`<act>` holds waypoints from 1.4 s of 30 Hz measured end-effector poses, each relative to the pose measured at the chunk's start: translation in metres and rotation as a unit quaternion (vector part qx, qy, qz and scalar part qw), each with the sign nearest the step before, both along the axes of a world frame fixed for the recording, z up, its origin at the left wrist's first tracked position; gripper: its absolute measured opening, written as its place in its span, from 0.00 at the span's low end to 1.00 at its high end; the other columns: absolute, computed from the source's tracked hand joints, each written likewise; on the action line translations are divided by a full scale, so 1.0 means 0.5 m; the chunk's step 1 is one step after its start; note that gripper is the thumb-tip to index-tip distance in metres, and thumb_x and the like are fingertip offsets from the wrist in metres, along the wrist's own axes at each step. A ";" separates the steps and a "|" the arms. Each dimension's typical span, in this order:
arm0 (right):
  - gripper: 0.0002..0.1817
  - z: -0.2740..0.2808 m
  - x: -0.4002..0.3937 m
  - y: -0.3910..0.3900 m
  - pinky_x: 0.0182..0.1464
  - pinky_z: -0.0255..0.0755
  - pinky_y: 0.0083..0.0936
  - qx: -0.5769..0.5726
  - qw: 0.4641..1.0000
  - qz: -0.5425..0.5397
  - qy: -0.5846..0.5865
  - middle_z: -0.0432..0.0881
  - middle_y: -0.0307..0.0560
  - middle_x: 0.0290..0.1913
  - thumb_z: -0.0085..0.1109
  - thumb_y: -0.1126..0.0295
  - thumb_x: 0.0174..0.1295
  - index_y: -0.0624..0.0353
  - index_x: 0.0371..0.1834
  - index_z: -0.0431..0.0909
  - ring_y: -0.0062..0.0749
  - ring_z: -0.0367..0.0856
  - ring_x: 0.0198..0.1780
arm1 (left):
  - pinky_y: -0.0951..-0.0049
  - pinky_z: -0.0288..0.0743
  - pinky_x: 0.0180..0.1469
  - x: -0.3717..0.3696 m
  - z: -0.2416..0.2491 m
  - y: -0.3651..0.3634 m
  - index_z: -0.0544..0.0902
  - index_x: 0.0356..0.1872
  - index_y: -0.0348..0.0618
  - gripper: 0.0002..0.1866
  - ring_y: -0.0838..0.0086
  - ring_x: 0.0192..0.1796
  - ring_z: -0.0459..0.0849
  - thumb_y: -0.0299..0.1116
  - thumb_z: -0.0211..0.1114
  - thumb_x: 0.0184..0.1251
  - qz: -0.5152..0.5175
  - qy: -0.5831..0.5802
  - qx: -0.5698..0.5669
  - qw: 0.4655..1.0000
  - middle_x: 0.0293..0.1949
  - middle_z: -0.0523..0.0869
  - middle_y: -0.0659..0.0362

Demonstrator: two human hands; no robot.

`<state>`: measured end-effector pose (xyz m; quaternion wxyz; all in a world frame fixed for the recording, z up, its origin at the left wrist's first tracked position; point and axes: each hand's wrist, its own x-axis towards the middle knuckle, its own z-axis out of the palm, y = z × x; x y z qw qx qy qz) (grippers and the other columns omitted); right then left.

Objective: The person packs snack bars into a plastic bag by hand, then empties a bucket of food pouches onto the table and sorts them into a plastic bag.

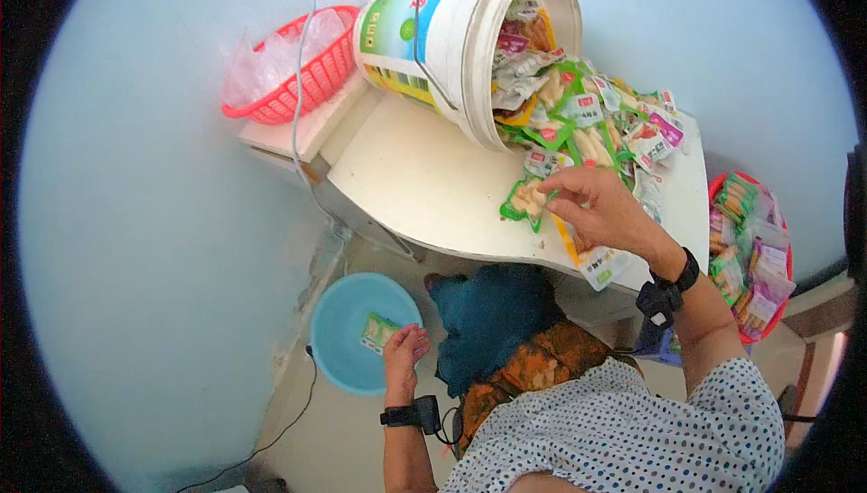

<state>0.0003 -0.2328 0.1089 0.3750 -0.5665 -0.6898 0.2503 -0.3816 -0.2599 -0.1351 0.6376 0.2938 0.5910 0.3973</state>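
Observation:
My right hand (596, 209) reaches over the white table, thumb and forefinger apart, fingertips right at a small green-edged snack packet (523, 202) with pale pieces inside. Below that hand lies a white and yellow packet (603, 267) hanging over the table's front edge. My left hand (405, 348) is over the rim of a light blue basin (336, 362), its fingers loosely bent and apart. Just beyond those fingertips a green and white packet (377, 330) shows in the basin. A heap of snack packets (591, 132) spills from a white bucket (452, 28) lying on its side.
A red basket (316, 87) with clear plastic bags stands at the table's left end. Another red basket (788, 249), full of packets, is at the right. A cable (296, 132) hangs down past the left end of the table (406, 163).

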 end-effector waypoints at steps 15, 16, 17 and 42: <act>0.08 -0.074 0.045 0.018 0.37 0.81 0.21 -0.118 0.946 0.036 0.300 0.86 0.43 0.35 0.57 0.73 0.66 0.66 0.43 0.82 0.25 0.86 0.34 | 0.76 0.76 0.42 -0.004 0.539 0.374 0.82 0.53 0.37 0.16 0.80 0.40 0.81 0.36 0.63 0.69 -0.010 0.357 0.408 0.840 0.41 0.86 0.61; 0.08 -0.079 0.053 0.016 0.37 0.81 0.21 -0.110 0.939 0.020 0.326 0.85 0.44 0.35 0.57 0.73 0.67 0.66 0.43 0.81 0.25 0.86 0.34 | 0.76 0.77 0.43 -0.016 0.576 0.412 0.81 0.54 0.36 0.17 0.80 0.42 0.81 0.36 0.63 0.69 0.002 0.428 0.433 0.794 0.41 0.86 0.60; 0.08 -0.082 0.058 0.016 0.37 0.81 0.22 -0.104 0.931 0.006 0.350 0.85 0.44 0.35 0.57 0.73 0.67 0.66 0.43 0.81 0.25 0.86 0.33 | 0.70 0.77 0.47 -0.023 0.606 0.453 0.81 0.54 0.35 0.21 0.70 0.44 0.83 0.39 0.65 0.66 0.026 0.450 0.476 0.755 0.42 0.86 0.53; 0.21 -0.048 0.061 0.043 0.32 0.82 0.27 -0.183 0.881 -0.112 0.422 0.85 0.52 0.29 0.68 0.57 0.60 0.70 0.36 0.81 0.32 0.86 0.27 | 0.60 0.83 0.40 -0.044 0.649 1.026 0.55 0.74 0.46 0.61 0.50 0.51 0.83 0.48 0.82 0.35 0.033 0.660 0.239 0.712 0.59 0.74 0.38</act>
